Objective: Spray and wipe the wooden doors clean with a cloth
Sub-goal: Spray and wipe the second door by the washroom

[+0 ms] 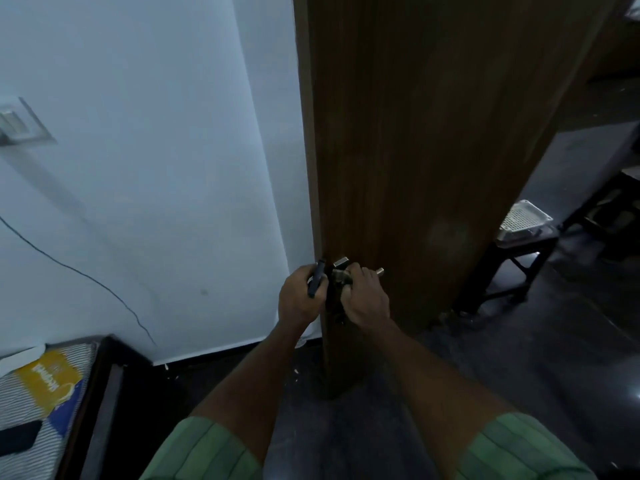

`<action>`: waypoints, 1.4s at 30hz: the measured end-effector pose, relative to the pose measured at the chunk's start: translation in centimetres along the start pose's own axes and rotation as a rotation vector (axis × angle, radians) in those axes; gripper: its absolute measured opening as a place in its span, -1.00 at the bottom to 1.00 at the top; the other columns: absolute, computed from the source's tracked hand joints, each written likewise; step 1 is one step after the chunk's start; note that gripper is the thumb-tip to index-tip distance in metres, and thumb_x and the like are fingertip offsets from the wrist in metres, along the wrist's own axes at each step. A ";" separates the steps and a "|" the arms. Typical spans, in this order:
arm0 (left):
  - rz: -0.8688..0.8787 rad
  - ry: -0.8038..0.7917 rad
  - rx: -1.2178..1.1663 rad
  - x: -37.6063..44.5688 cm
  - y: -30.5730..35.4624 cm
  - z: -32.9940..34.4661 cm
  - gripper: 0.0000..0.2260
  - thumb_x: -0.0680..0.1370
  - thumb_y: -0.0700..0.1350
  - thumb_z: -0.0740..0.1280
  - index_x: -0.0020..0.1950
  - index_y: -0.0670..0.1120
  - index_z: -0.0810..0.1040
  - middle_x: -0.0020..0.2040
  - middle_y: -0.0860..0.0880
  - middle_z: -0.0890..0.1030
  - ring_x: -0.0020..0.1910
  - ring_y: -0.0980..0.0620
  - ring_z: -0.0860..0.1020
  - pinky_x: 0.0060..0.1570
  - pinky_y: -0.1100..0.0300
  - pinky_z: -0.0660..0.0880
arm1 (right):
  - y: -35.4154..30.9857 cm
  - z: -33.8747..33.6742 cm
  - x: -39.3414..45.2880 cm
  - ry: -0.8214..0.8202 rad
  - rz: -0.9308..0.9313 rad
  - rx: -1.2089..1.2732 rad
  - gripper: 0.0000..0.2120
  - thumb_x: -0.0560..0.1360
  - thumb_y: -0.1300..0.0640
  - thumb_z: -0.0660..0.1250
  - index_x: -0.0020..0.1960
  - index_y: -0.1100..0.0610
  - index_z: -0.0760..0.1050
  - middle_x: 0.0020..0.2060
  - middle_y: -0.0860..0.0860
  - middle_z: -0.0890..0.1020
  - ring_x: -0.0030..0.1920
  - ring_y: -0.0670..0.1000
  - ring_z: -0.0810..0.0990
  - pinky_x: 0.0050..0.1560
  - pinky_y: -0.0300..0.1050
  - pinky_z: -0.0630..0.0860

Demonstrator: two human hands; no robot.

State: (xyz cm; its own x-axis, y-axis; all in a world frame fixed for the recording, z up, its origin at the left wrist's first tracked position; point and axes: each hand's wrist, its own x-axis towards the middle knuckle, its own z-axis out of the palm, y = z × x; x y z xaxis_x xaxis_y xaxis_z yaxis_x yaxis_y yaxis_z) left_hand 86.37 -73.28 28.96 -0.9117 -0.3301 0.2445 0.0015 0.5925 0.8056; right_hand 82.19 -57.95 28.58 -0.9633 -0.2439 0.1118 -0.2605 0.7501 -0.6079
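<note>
Both hands are at the edge of the open door. The left hand (300,295) is curled round the dark lever handle (317,279) on the near face of the door's edge, fingers wrapped over it. The right hand (364,296) is curled round the metal handle (346,271) on the far face, with the handle's bright tip poking out past the knuckles. Whether a cloth is tucked under either palm I cannot tell; none shows, and no spray bottle is in sight.

The wooden door (433,133) stands ajar, edge-on towards the person, its brown face running up and away to the right. Its narrow leading edge sits between the two wrists, and the bottom corner comes down to the dark floor (519,358) just ahead of the forearms.

Left of the door the pale wall (156,168) runs close, with a switch plate (20,123) high up and a thin black cable (86,271) trailing down it. A bed (45,393) with a striped cover fills the lower left corner, its dark frame hemming in that side, a yellow packet (48,379) lying on it.

To the right the floor opens out. A dark wooden stool (519,258) stands just beyond the door's far edge with a white perforated tray (524,218) on top, and more dark furniture lies behind.
</note>
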 end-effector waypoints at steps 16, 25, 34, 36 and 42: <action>0.111 -0.333 -0.210 -14.8 8.4 4.5 -0.73 0.49 0.14 0.29 -0.29 0.00 0.54 -0.40 -0.02 0.58 -0.37 -0.12 0.59 -0.32 -0.08 0.54 | 7.2 -9.5 -17.1 0.158 0.277 0.098 -0.90 0.50 0.19 0.19 -0.02 0.03 0.37 -0.01 0.02 0.53 -0.02 0.08 0.51 -0.07 -0.02 0.40; 0.218 -0.598 -0.212 -19.4 14.4 9.8 -0.72 0.52 0.15 0.32 -0.18 -0.05 0.62 -0.35 -0.10 0.62 -0.33 -0.18 0.62 -0.27 -0.18 0.60 | 11.4 -14.2 -25.1 0.524 0.600 0.321 -0.78 0.45 0.26 0.16 -0.03 -0.03 0.43 -0.07 0.00 0.55 -0.06 0.06 0.53 -0.07 0.00 0.44; 0.299 -0.725 -0.181 -20.1 21.2 16.8 -0.75 0.61 0.01 0.39 -0.23 -0.04 0.55 -0.42 -0.03 0.53 -0.46 0.00 0.50 -0.35 0.03 0.48 | 15.9 -18.4 -28.7 0.933 0.839 0.332 -0.90 0.52 0.21 0.24 0.00 0.06 0.40 -0.01 0.01 0.49 0.02 0.08 0.51 0.06 0.08 0.49; 0.327 -0.734 -0.183 -19.8 22.3 18.9 -0.72 0.61 -0.02 0.39 -0.30 0.00 0.49 -0.45 0.02 0.48 -0.49 0.04 0.44 -0.36 0.09 0.42 | 17.1 -18.6 -29.3 0.979 0.821 0.246 -0.90 0.53 0.16 0.27 0.02 0.05 0.39 -0.07 0.00 0.51 -0.04 0.04 0.52 0.02 0.09 0.54; 0.330 -0.798 -0.212 -16.8 25.2 24.6 -0.67 0.51 0.12 0.34 -0.21 -0.14 0.59 -0.39 -0.08 0.57 -0.42 -0.14 0.56 -0.36 -0.05 0.54 | 20.2 -19.2 -28.5 0.912 0.543 -0.213 -0.73 0.45 0.16 0.32 0.15 0.10 0.46 -0.01 0.03 0.52 -0.06 0.01 0.52 -0.12 -0.08 0.52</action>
State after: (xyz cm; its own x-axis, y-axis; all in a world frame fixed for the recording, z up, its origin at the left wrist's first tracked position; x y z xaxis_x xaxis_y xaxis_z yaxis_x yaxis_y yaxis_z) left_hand 91.65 -34.77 31.86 -0.8659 0.4907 0.0971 0.3189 0.3919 0.8630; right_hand 103.17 -24.03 28.20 -0.6152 0.6365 0.4651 0.2941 0.7327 -0.6137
